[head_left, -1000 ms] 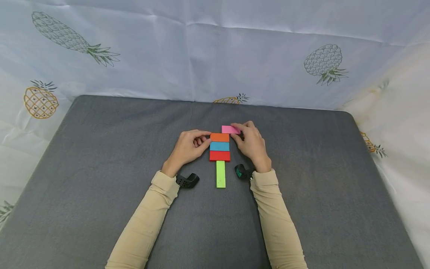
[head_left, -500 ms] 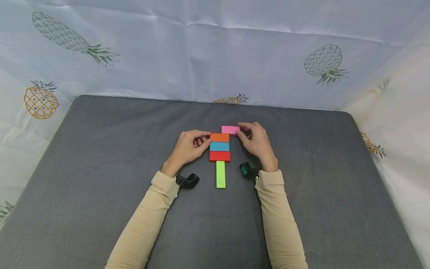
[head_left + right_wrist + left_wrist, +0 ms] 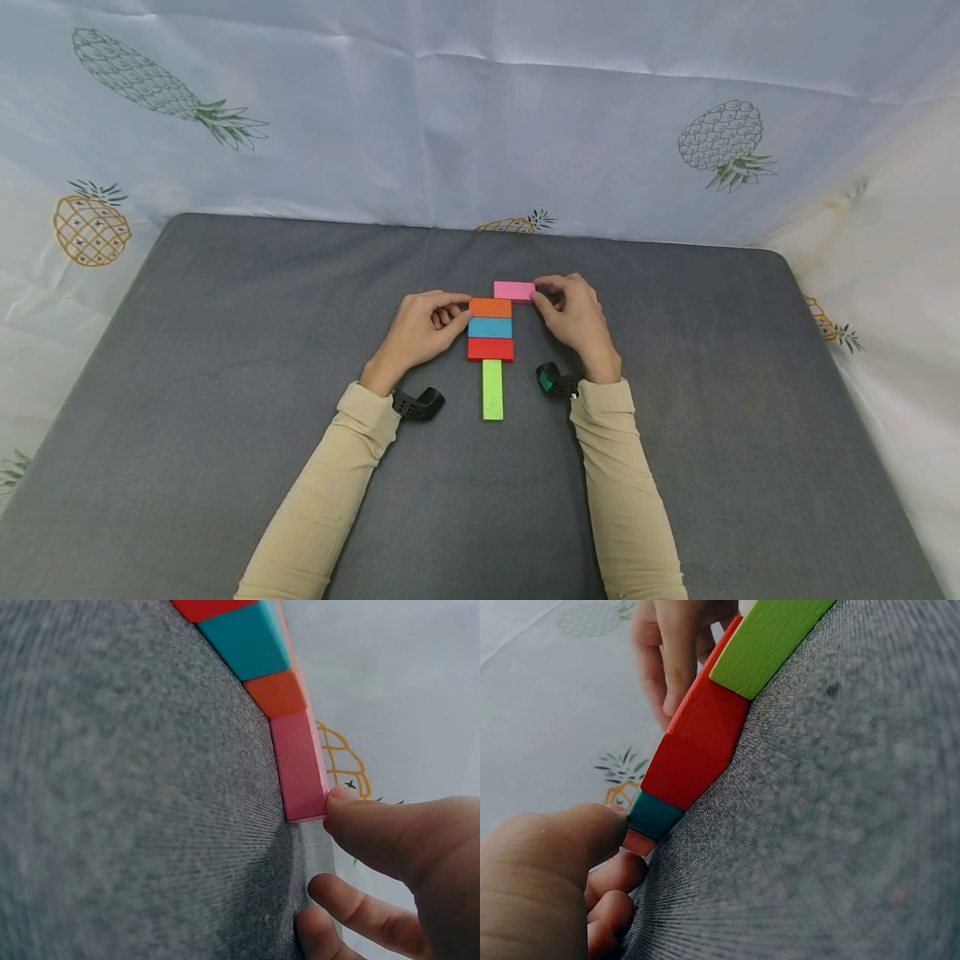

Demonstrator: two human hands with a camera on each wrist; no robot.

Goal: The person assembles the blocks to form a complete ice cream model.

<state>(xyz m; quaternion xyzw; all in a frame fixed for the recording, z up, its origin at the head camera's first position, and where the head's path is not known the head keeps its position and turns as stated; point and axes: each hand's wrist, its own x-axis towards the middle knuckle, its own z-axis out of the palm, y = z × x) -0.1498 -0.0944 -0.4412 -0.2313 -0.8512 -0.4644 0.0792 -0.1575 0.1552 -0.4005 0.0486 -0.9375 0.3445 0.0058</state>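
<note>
Orange (image 3: 491, 307), blue (image 3: 491, 327) and red (image 3: 491, 349) blocks lie side by side, long edges together, at mid-table. A lime green block (image 3: 492, 392) points toward the person from the red one's near edge. Behind the orange block lies a pink block (image 3: 513, 291), shifted to the right. My left hand (image 3: 420, 327) pinches the orange block's left end between thumb and index finger. My right hand (image 3: 574, 317) has its thumb and index finger at the pink block's right end; in the right wrist view the thumb (image 3: 367, 825) touches its top corner.
Grey cloth covers the table (image 3: 247, 350). A white curtain with pineapple prints (image 3: 337, 125) hangs behind its far edge. Both wrists carry black wrist cameras (image 3: 420, 404) close above the cloth, on either side of the green block.
My right hand has slid right along the pink block, from over its right half to its right end. The pink block and my left hand have stayed in place.
</note>
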